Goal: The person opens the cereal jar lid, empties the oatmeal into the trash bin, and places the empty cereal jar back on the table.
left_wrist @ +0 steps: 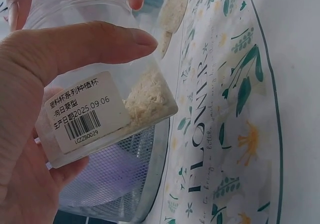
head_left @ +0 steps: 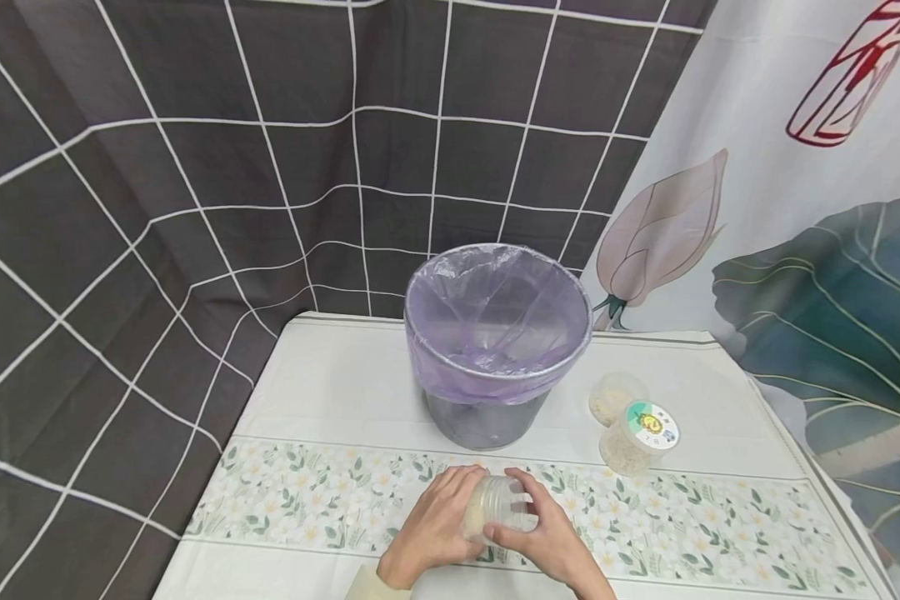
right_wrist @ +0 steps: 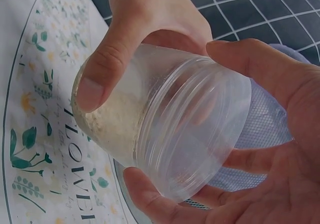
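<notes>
My left hand (head_left: 438, 517) grips a clear plastic jar (left_wrist: 155, 92) on its side, thumb across the wall. Pale flaky bits lie inside near its base, and a white printed label (left_wrist: 90, 112) with a barcode shows on the jar. Around the clear end beyond the jar's threads curl the fingers and thumb of my right hand (head_left: 547, 537). Whether that clear end is a separate piece cannot be told. Both hands hold the jar tilted, low over the floral band of the tablecloth, in front of the bin.
A mesh bin (head_left: 487, 425) lined with a purple bag (head_left: 450, 375) stands behind the hands. To its right are a labelled-top tub (head_left: 626, 450) and a round clear container (head_left: 611, 396) with pale bits. A dark checked curtain (head_left: 285, 158) hangs at the back and left.
</notes>
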Demonstrator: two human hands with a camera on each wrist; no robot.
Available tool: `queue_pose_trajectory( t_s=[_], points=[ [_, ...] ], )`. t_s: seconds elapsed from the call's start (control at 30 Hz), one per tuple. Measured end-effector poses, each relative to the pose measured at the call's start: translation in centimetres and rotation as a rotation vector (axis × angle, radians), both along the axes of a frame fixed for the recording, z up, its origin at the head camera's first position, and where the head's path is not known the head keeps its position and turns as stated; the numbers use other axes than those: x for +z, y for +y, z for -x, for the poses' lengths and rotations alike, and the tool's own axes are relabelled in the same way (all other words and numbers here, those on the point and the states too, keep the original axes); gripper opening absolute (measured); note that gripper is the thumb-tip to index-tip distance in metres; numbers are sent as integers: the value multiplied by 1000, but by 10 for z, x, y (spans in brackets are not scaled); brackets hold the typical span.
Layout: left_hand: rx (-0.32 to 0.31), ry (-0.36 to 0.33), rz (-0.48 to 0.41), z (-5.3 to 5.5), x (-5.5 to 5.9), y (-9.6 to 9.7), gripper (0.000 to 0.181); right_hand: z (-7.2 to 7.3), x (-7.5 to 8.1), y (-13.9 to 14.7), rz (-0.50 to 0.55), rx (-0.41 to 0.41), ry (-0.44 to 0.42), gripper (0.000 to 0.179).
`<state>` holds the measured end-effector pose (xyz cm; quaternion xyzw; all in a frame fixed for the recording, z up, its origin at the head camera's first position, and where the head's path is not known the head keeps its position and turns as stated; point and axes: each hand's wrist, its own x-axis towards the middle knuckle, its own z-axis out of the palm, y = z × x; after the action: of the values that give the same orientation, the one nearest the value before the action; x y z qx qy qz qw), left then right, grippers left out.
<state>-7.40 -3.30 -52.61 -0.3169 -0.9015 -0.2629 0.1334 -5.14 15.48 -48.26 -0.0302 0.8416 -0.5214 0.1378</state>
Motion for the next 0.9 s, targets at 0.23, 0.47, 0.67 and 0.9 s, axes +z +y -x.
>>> queue_pose_trajectory(
  t_s=[0.23, 0.47, 0.67, 0.9],
  points=[
    [-10, 1, -27, 0, -4, 0, 89, -1, 0, 2, 30, 18, -6, 75],
    [16, 21, -40, 2, -4, -6, 90, 0, 0, 6, 35, 27, 6, 76],
    [35, -61, -82, 1, 1, -10, 92, -1, -1, 10, 34, 29, -20, 80],
    [46, -99, -106, -1, 5, -10, 93, -1, -1, 14, 59, 59, -35, 85]
  ],
)
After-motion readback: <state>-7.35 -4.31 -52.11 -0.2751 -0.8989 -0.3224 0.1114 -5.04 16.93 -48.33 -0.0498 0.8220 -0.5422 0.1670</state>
